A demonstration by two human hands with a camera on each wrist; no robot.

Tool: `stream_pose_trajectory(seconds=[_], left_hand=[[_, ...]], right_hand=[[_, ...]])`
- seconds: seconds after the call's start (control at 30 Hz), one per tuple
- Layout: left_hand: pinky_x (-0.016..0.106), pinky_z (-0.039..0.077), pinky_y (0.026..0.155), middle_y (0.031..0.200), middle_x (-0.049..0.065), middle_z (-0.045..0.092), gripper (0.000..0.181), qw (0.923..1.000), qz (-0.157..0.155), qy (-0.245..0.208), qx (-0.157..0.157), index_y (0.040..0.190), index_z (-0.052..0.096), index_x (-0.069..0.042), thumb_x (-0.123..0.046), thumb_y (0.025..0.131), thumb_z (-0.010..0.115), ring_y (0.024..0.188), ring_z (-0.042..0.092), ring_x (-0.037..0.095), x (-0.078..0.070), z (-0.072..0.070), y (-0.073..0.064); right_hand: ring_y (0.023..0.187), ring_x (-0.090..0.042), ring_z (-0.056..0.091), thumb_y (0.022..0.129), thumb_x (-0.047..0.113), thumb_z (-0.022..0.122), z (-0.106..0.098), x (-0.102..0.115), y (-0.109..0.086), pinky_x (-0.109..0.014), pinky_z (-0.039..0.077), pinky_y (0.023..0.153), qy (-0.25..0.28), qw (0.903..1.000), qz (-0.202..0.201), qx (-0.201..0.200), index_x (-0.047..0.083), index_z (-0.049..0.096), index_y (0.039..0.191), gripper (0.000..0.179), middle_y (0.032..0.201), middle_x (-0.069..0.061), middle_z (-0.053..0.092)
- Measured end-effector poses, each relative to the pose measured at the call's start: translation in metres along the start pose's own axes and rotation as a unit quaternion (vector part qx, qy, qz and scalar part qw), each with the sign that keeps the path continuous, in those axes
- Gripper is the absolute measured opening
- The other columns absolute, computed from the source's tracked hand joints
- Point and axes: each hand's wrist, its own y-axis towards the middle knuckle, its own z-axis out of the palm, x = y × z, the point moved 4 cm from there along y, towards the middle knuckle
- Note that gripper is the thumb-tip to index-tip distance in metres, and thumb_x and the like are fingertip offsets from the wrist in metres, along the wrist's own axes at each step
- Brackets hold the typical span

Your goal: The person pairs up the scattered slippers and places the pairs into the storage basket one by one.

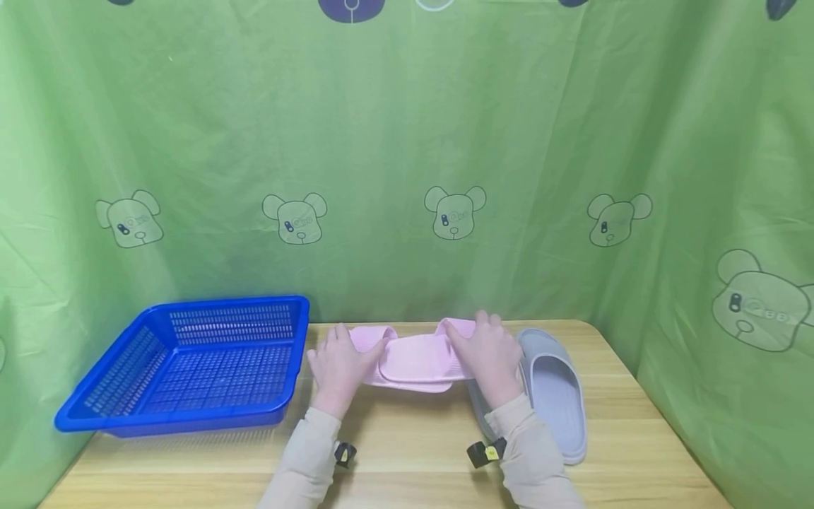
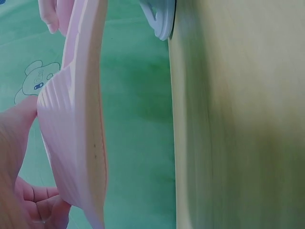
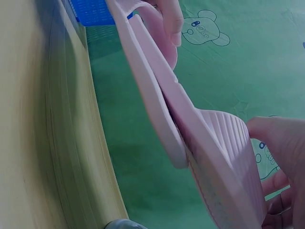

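Observation:
Two pink slippers are held level over the table, lying lengthwise left to right and overlapping in the middle. My left hand grips the left pink slipper by its ribbed strap, thumb on the near side and fingers at the far side. With my right hand I hold the right pink slipper the same way at its strap. The right slipper's rounded heel end lies over the left one in the head view. In both wrist views the pair hangs above the tabletop, with a gap showing between parts of the soles.
A blue plastic basket with slotted walls stands at the left of the wooden table. At the right lies a grey slipper; another grey slipper is partly hidden by my right arm. A green curtain hangs behind.

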Motion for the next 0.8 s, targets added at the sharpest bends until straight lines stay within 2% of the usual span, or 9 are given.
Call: stream_pose_trajectory(seconds=[0.17,0.3,0.47,0.8], left_hand=[[0.046,0.041,0.074,0.095,0.013,0.067,0.084,1.0,0.001,0.004,-0.008,0.1,0.06,-0.005,-0.083,0.07,0.057,0.087,0.062,0.031,-0.0016,0.0012,-0.0009],[0.044,0.04,0.072,0.091,0.012,0.066,0.081,1.0,-0.002,0.0,-0.009,0.096,0.058,-0.006,-0.084,0.07,0.057,0.082,0.061,0.03,-0.0023,0.0018,-0.0011],[0.044,0.039,0.072,0.091,0.012,0.066,0.081,1.0,-0.007,-0.001,-0.002,0.098,0.058,-0.007,-0.084,0.072,0.055,0.081,0.061,0.03,-0.0015,0.0027,-0.0007],[0.042,0.038,0.069,0.088,0.012,0.066,0.077,0.9999,-0.008,-0.009,-0.011,0.095,0.057,-0.007,-0.081,0.073,0.056,0.079,0.062,0.03,0.0014,0.0014,0.001]], right_hand=[[0.092,-0.043,0.063,0.084,0.076,0.046,-0.0007,0.0029,-0.0019,-0.05,0.05,0.062,0.001,1.0,-0.003,0.001,0.003,0.055,0.124,0.084,0.113,-0.023,0.061],[0.094,-0.044,0.063,0.085,0.076,0.045,-0.0007,0.0046,-0.0025,-0.053,0.051,0.067,0.004,1.0,-0.005,0.004,0.002,0.055,0.125,0.084,0.112,-0.023,0.061],[0.095,-0.043,0.063,0.085,0.077,0.043,0.0021,0.0043,-0.002,-0.054,0.05,0.072,0.009,0.9999,-0.008,0.002,0.004,0.056,0.125,0.084,0.111,-0.022,0.063],[0.09,-0.04,0.066,0.088,0.072,0.044,0.0003,0.0066,-0.0001,-0.047,0.05,0.065,0.031,0.9987,-0.039,0.006,0.009,0.059,0.121,0.073,0.108,-0.02,0.069]])
